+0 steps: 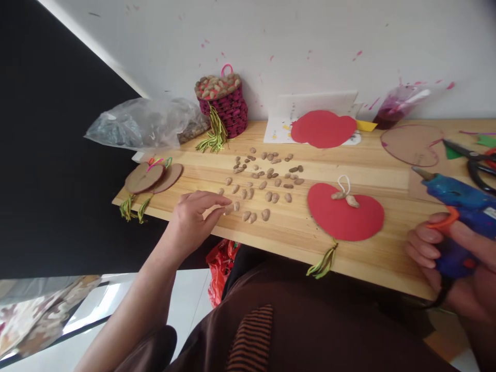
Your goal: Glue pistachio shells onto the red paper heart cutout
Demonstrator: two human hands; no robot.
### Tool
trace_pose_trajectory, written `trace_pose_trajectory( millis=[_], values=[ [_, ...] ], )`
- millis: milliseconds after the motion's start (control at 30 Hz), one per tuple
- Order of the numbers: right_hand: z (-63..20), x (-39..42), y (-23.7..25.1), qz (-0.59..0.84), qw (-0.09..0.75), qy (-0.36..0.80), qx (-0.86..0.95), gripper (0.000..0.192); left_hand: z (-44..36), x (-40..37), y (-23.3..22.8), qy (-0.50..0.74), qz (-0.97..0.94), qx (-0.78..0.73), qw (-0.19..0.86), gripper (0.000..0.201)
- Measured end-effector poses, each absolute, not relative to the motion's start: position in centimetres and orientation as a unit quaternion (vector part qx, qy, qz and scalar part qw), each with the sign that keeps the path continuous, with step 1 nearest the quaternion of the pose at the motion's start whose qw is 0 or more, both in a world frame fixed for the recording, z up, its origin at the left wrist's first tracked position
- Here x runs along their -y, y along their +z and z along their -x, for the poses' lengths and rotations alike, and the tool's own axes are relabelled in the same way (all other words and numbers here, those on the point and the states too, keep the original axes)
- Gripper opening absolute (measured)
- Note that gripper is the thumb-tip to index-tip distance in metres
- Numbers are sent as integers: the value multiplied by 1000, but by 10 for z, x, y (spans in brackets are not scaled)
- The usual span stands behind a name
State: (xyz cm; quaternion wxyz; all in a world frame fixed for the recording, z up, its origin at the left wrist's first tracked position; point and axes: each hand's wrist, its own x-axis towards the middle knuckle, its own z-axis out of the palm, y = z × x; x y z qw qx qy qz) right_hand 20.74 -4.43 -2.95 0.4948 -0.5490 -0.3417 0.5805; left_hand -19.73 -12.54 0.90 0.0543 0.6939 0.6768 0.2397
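My left hand [196,217] reaches over the board, thumb and forefinger closed on a peanut [228,210] that partly shows at the fingertips. Several more peanuts [265,214] lie loose in front of it. In my right hand [430,243] is a blue hot glue gun [451,191], its nozzle pointing left and a finger at the orange trigger. Between the hands lies a red heart-like cutout [344,219] bearing two peanuts and a white loop at the top; a green yarn tassel [324,261] hangs from its lower edge.
Behind stand a peanut-topped purple woven basket [228,116] and a clear plastic bag [143,124]. Tasselled cardboard cutouts [145,178] lie left. Another red cutout [323,129], a cup of dark liquid [397,108], a cardboard heart outline [411,144] and scissors [475,160] lie along the back and right.
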Motion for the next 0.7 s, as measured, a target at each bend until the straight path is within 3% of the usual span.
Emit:
trace_pose_trajectory(
  millis=[233, 700],
  values=[
    [-202, 46, -21, 553, 515, 604, 253, 19, 168, 87, 3, 282, -761, -577, 96, 16],
    [-203, 48, -17, 534, 510, 625, 252, 36, 140, 38, -2, 161, -828, -515, 154, 16]
  ],
)
